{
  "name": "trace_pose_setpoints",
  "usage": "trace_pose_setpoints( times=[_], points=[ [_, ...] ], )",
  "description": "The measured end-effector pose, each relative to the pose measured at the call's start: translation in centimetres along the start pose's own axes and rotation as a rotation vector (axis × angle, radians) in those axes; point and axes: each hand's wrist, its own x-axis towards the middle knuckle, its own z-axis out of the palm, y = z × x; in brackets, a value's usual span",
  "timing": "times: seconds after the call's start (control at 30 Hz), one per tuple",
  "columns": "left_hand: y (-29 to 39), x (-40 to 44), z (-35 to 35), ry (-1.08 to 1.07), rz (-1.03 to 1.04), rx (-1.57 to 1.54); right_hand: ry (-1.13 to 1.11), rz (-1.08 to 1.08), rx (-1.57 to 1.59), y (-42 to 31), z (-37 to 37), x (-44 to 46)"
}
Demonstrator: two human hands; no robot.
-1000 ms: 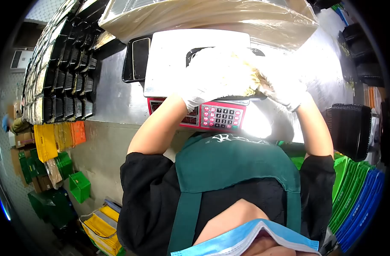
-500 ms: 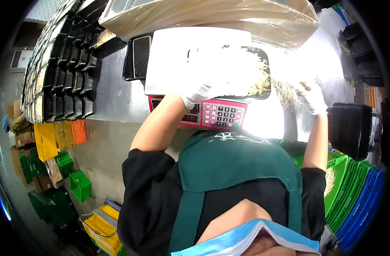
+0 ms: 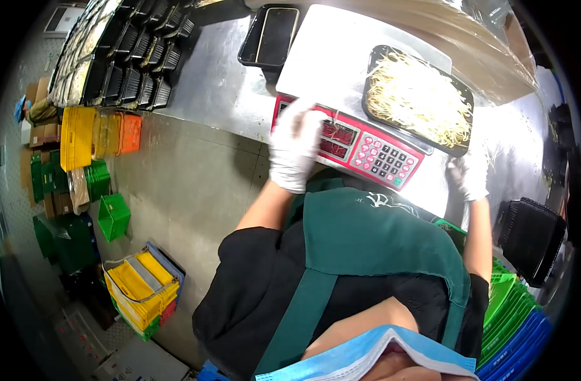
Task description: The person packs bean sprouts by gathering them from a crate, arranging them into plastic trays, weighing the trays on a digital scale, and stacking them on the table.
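A black plastic tray point(image 3: 370, 101) heaped with bean sprouts point(image 3: 420, 98) rests at a slant on the white platform of a red weighing scale point(image 3: 341, 60). My left hand point(image 3: 297, 149), in a white glove, is over the left end of the scale's display panel point(image 3: 336, 140), partly covering it. Its fingers look loosely apart, somewhat blurred, with nothing seen in them. Just below the tray's near right corner, my gloved right hand point(image 3: 469, 176) is by the bench edge. Those fingers are curled together; glare and the hand itself hide whatever they may hold.
Stacked black trays of sprouts point(image 3: 122, 60) stand at the far left of the metal bench point(image 3: 217, 82). Another black tray point(image 3: 271, 38) lies beside the scale. A plastic-lined box point(image 3: 468, 44) is behind it. More black trays point(image 3: 532, 238) and green crates point(image 3: 509, 311) are at right.
My left hand has come off the tray area and moved to the display panel. The right hand has drawn back from loose sprouts toward the bench edge. The camera view has turned.
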Motion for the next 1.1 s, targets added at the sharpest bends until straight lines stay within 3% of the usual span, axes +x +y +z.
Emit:
trace_pose_setpoints(
  times=[0.03, 0.07, 0.13, 0.17, 0.23, 0.27, 0.33, 0.37, 0.43, 0.5, 0.57, 0.6, 0.67, 0.7, 0.77, 0.83, 0.87, 0.9, 0.93, 0.97, 1.0, 1.03, 1.07, 1.1],
  points=[
    [-0.2, -0.5, 1.7, -0.075, 0.15, 0.122, 0.185, -0.017, -0.017, 0.6, -1.4, 0.6],
    [-1.2, -0.5, 3.1, 0.073, 0.463, 0.462, 0.186, -0.018, -0.022, 0.4, -3.2, 0.8],
    [-3.2, 0.0, 3.6, 0.06, 0.465, 0.363, 0.425, -0.061, -0.168, 0.1, -7.1, 0.6],
    [-2.8, 0.8, 3.1, 0.03, 0.454, 0.295, 0.435, -0.047, -0.182, -0.1, -8.4, 0.1],
    [-2.1, 1.4, 1.6, 0.114, 0.523, 0.158, 0.523, 0.042, 0.191, -0.7, -10.9, -0.7],
    [-0.5, 1.5, 1.4, 0.155, 0.332, -0.042, 0.554, 0.091, 0.272, -1.7, -12.3, -0.6],
    [0.1, 2.4, 0.5, 0.189, 0.187, -0.144, 0.587, -0.209, 0.467, -8.4, -15.8, 1.2],
    [1.3, 3.0, 0.5, 0.182, 0.153, -0.172, 0.468, -0.219, 0.548, -10.9, -15.3, 2.2],
    [1.1, 3.4, 0.8, 0.202, 0.167, -0.181, 0.484, -0.497, -0.079, -18.3, -16.0, 4.6],
    [1.3, 3.8, 1.3, 0.216, 0.185, -0.195, 0.408, -0.512, -0.041, -23.9, -13.8, 7.2],
    [2.0, 3.5, 1.5, 0.224, 0.167, -0.328, 0.097, -0.374, 0.116, -26.1, -13.0, 10.4],
    [2.6, 3.4, 1.3, 0.207, 0.208, -0.345, 0.11, -0.357, 0.115, -25.3, -13.3, 11.0],
    [2.6, 3.8, 0.7, 0.155, 0.231, -0.4, 0.716, -0.642, -0.108, -22.8, -14.2, 11.1],
    [3.0, 3.8, 0.7, 0.126, 0.204, -0.428, 0.746, -0.626, -0.047, -20.8, -15.5, 10.1],
    [4.2, 3.5, 1.5, 0.035, 0.153, -0.215, 0.45, -0.337, 0.367, -16.2, -18.1, 7.9],
    [2.9, 5.1, 4.3, -0.085, 0.579, -0.121, 0.411, -0.233, 0.809, -9.6, -15.6, 6.9],
    [3.3, 5.6, 5.8, -0.178, 0.636, -0.053, 0.274, -0.095, 0.867, -5.7, -13.7, 6.6],
    [4.2, 6.0, 6.9, -0.275, 0.688, 0.018, 0.272, -0.094, 0.865, -4.6, -12.4, 6.3],
    [5.5, 6.6, 7.6, -0.279, 0.686, 0.016, 0.262, -0.044, 0.831, -3.8, -11.4, 5.6],
    [7.2, 7.3, 8.4, -0.474, 0.592, 0.128, 0.256, 0.009, 0.797, -4.5, -11.7, 4.8],
    [8.3, 7.6, 9.1, -0.67, 0.491, 0.242, 0.277, 0.004, 1.1, -5.6, -11.6, 4.2],
    [8.6, 7.8, 9.6, -0.683, 0.492, 0.241, 0.284, 0.015, 1.105, -8.1, -12.8, 4.5],
    [8.8, 8.1, 10.1, -0.632, 0.776, 0.426, 0.422, -0.249, 0.759, -10.7, -14.5, 5.0],
    [9.0, 8.2, 10.5, -0.564, 1.061, 0.608, 0.476, -0.371, 0.577, -10.8, -14.6, 5.3]
  ],
)
